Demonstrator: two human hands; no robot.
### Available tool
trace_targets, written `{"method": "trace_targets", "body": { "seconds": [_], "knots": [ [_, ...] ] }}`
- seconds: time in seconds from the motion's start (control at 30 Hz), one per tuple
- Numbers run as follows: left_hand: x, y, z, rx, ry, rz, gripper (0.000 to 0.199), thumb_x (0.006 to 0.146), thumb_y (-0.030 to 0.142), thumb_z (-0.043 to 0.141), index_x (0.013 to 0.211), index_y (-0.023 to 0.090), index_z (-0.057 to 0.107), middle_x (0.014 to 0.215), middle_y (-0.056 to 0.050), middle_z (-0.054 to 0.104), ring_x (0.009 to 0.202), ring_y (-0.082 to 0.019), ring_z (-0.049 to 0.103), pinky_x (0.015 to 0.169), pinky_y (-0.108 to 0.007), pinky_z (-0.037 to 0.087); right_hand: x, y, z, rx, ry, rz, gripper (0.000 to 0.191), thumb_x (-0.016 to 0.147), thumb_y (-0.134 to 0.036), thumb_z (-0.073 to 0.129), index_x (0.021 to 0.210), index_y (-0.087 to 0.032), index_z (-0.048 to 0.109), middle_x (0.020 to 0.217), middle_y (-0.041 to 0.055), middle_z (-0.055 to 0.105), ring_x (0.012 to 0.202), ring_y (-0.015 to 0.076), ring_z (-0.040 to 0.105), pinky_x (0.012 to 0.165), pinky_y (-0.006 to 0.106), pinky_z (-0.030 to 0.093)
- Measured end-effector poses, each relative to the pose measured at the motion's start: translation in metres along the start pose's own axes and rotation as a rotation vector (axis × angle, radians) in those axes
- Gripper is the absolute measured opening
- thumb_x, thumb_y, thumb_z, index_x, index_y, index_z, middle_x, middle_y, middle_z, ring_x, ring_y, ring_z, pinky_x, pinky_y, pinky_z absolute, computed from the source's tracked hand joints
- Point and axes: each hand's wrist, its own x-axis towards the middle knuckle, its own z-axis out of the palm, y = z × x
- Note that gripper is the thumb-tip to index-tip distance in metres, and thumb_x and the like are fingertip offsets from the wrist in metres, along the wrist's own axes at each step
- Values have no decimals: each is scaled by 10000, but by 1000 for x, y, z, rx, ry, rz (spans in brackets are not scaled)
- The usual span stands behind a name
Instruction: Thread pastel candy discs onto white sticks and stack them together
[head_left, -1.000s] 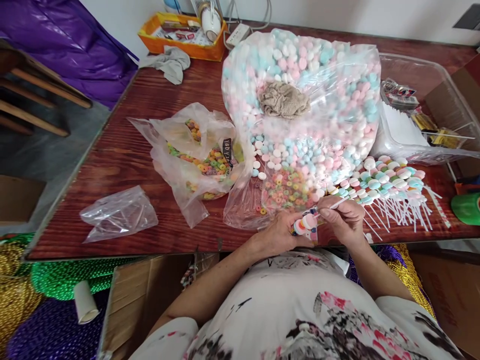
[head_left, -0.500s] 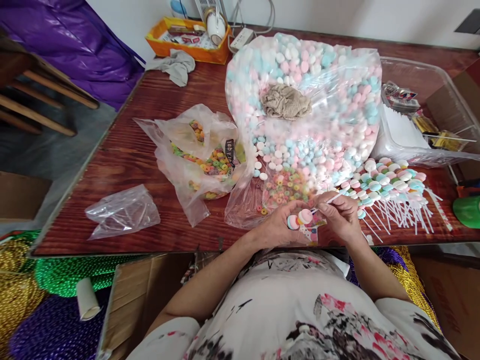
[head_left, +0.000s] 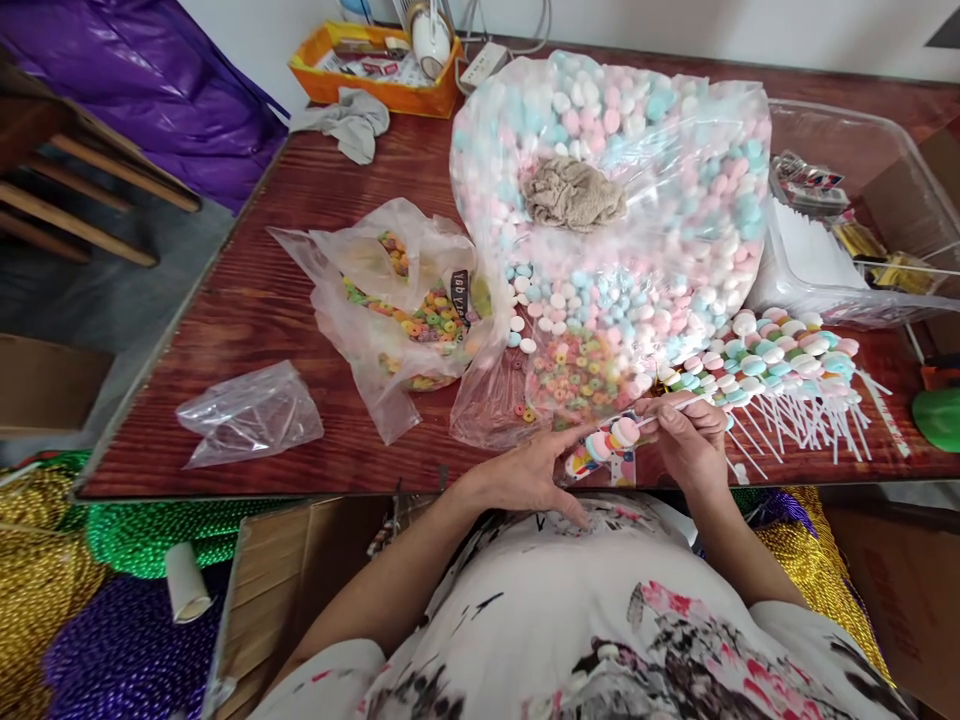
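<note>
A skewer of pink and white candies (head_left: 625,432) on a white stick lies at the table's front edge. My right hand (head_left: 688,432) pinches its stick end. Against the candies' left end is a small colourful printed wrapper (head_left: 577,466); whether they sit inside it or on it, I cannot tell. My left hand (head_left: 525,475) is beside them, thumb spread well away from the fingers, some fingertips hidden behind the skewer. Just beyond lie loose candy rings (head_left: 574,372) in clear plastic. To the right is a pile of similar candy skewers (head_left: 780,350) with white sticks.
A large clear bag of pastel candies (head_left: 675,200) carries a crumpled brown cloth (head_left: 574,193). Left of it sit an open bag of candy rings (head_left: 431,315) and a clear plastic bag (head_left: 251,415). A clear bin (head_left: 892,130), orange tray (head_left: 367,95) and green container (head_left: 937,418) edge the table.
My left hand has loosened from around the candies and its thumb has swung out toward my body. More of the printed wrapper shows by the skewer. The view has shifted slightly.
</note>
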Motion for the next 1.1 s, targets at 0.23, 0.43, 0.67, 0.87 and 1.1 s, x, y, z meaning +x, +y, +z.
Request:
{"method": "trace_targets", "body": {
  "seconds": [0.23,0.43,0.67,0.87,1.1],
  "knots": [
    [2,-13,21,-401,-102,-117,390,718,482,773,755,137,595,612,45,520,556,-91,437,538,-218,364,-3,-7,0,45,14,-107,146,769,-354,770,706,-223,755,627,1,665,545,134,588,591,314,557],
    [6,-8,32,-170,307,-64,346,750,393,764,949,129,663,786,9,617,705,-118,519,674,-235,429,-9,-4,-7,-123,27,-289,111,815,-232,730,706,-244,749,629,-11,682,686,171,641,822,397,543],
    [19,-13,27,550,555,39,213,819,368,665,788,160,628,732,-50,648,691,-174,570,649,-274,390,-9,-8,1,-118,69,-198,166,819,-260,719,661,-225,681,571,-36,580,594,132,562,618,289,489],
    [22,-15,21,732,641,101,107,807,268,616,781,164,617,729,-76,663,700,-203,604,634,-290,378,-11,-2,3,-86,118,-136,140,829,-277,718,705,-218,692,629,-26,609,531,98,501,515,243,403],
    [22,-6,14,304,424,-12,243,741,361,737,818,147,651,730,-9,649,668,-143,549,601,-239,372,-12,1,-5,-122,-136,-285,74,860,-268,680,858,-269,754,691,9,696,634,174,637,662,360,546]
  ]
}}
